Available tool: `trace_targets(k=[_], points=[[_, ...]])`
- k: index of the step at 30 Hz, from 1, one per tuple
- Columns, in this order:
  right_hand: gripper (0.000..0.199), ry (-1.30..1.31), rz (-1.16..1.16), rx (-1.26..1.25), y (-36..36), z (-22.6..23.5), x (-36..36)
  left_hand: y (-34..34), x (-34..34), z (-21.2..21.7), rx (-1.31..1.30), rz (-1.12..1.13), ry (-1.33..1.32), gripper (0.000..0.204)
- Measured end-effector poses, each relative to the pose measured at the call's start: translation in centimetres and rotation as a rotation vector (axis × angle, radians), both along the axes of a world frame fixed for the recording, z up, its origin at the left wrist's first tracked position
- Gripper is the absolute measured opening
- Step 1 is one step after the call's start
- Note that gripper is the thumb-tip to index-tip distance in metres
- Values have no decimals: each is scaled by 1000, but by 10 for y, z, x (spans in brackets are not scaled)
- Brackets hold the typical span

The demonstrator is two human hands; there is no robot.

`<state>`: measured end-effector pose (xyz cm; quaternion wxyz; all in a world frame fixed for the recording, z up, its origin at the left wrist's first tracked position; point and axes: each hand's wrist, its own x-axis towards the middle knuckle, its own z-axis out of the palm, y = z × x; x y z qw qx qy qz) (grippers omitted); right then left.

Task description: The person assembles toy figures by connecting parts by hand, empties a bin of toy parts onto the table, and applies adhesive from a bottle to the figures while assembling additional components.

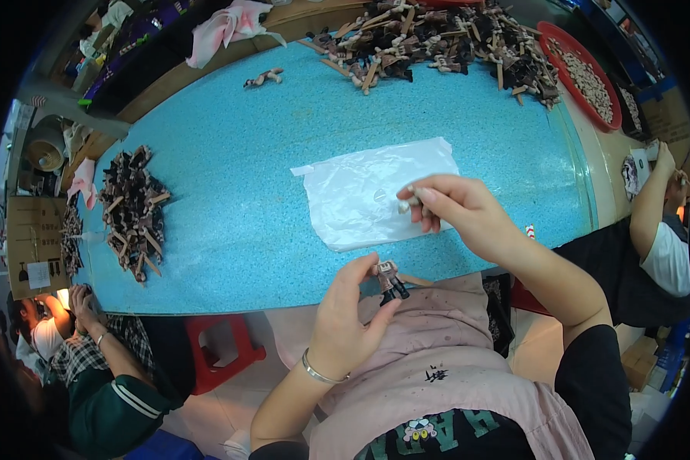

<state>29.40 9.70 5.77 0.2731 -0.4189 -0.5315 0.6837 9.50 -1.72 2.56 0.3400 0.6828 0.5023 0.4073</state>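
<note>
My left hand [349,314], with a bracelet at the wrist, grips a small toy figure [389,277] near the table's front edge. The figure has a pale brown body and dark legs, and a flat tan stick [417,281] shows beside it. Over the right part of a crumpled white sheet [337,218], my right hand [468,211] pinches small pale pieces [408,201] between thumb and fingers. Their exact shape is too small to make out. On the sheet, close to those fingers, there is a small shiny spot [379,196].
A large heap of toy figures with tan sticks [437,46] covers the far right of the blue table [230,153]. Another pile [134,207] lies at left, and a lone figure [264,77] further back. A red tray [583,77] holds pale pieces. People sit at both sides.
</note>
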Motion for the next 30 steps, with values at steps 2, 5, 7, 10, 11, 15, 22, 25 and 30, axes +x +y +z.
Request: trace_targets(k=[2,5,7,10,11,15,22,25,30], points=[[26,17,28,0,-16,-2,3,-2,-1,-1,-84,15,-51,63],[24,-21,61,-50,-38,2,0,3,-2,-3,-82,10,-28,66],[21,48,87,76,-47,1,-4,7,-2,-5,-70,31,-101,71],[23,-167,216,354,-50,4,-2,6,-3,-7,-86,35,-104,73],[24,-207,245,451,-52,3,-3,6,-2,-7,-88,37,-104,73],[26,-202,234,481,-59,-5,-7,5,-3,-9,-90,33,-90,73],[27,-224,240,484,-57,-7,-10,0,-1,-9,-94,38,-57,71],[28,-236,250,507,-57,-7,-11,0,-1,-8,-106,38,-59,69],[26,-277,208,404,-57,-1,-13,3,-3,-6,-88,17,-24,63]])
